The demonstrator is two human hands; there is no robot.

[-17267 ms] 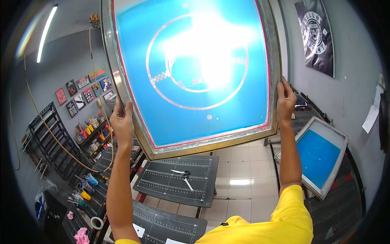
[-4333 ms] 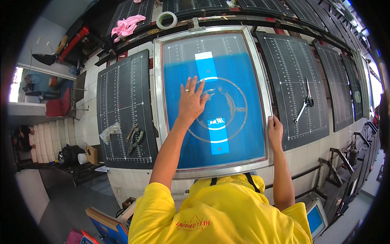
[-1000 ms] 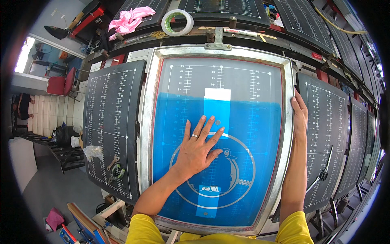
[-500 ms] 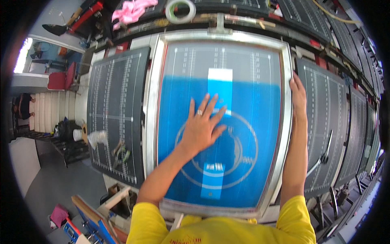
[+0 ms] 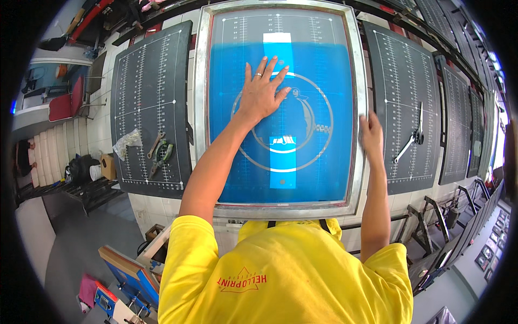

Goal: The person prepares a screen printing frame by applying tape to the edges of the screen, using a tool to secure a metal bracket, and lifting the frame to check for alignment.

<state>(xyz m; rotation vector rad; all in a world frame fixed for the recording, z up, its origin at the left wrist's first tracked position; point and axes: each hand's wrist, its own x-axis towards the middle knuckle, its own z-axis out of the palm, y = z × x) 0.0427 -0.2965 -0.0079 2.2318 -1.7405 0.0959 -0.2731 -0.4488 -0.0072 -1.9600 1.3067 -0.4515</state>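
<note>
A silk-screen frame (image 5: 202,108) with a silver metal rim lies in front of me. Blue emulsion (image 5: 318,186) covers most of its mesh, with a pale ring and a figure showing in it. Flat on the mesh, over the ring's upper left, my left hand (image 5: 261,92) has its fingers spread and a ring on one. Two white strips (image 5: 283,175) show through the mesh, one above the other. My right hand (image 5: 372,135) is at the rim's right side, fingers apart and slightly blurred, thumb against the outer edge.
A dark ruled board (image 5: 127,65) at the left carries pliers (image 5: 162,156), a wrench and a clear plastic bag (image 5: 125,141). On the right board (image 5: 396,81) lie scissors (image 5: 419,132) and a spanner (image 5: 404,149). Red chair (image 5: 67,100) stands far left.
The view has tilted, so the frame sits higher and more of my shirt shows. My left hand stays on the mesh. My right hand sits slightly lower along the rim.
</note>
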